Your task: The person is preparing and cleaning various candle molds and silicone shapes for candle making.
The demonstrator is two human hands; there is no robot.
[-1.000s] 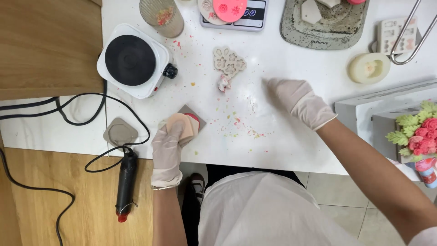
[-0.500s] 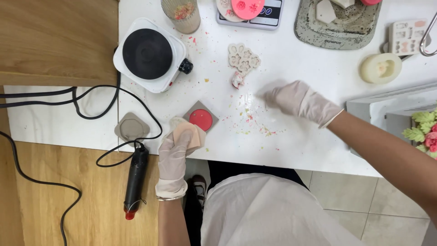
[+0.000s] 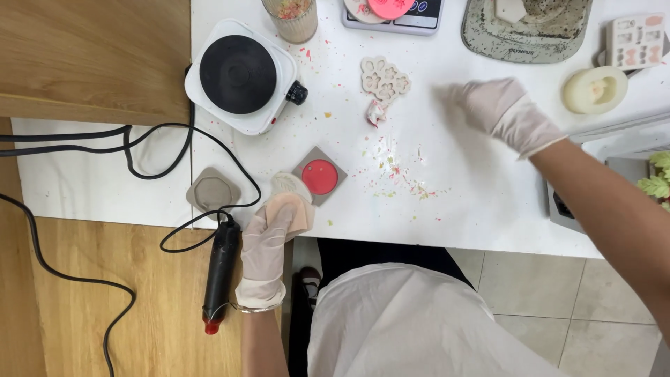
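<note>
My gloved left hand (image 3: 269,234) grips a peach-coloured pad (image 3: 293,211) at the table's front edge. Just beyond it lie a pale round disc (image 3: 288,185) and a grey square mould with a red round filling (image 3: 319,176). My gloved right hand (image 3: 501,106) hovers over the white table (image 3: 474,202) further back and to the right, fingers spread, holding nothing. A beige flower-shaped mould (image 3: 383,77) and a small pink-and-white lump (image 3: 376,112) lie to its left. Coloured crumbs (image 3: 398,171) are scattered across the middle.
A white hot plate (image 3: 241,75) stands back left, its black cable (image 3: 139,160) trailing off the table. A black heat gun (image 3: 220,269) and a grey mould (image 3: 213,190) lie on the left. A ribbed cup (image 3: 292,17), scale (image 3: 398,14), speckled tray (image 3: 527,31) and cream round mould (image 3: 594,89) line the back.
My right hand has swept back and to the right across the table. My left hand drew the peach pad toward the front edge, uncovering the red-filled mould and pale disc.
</note>
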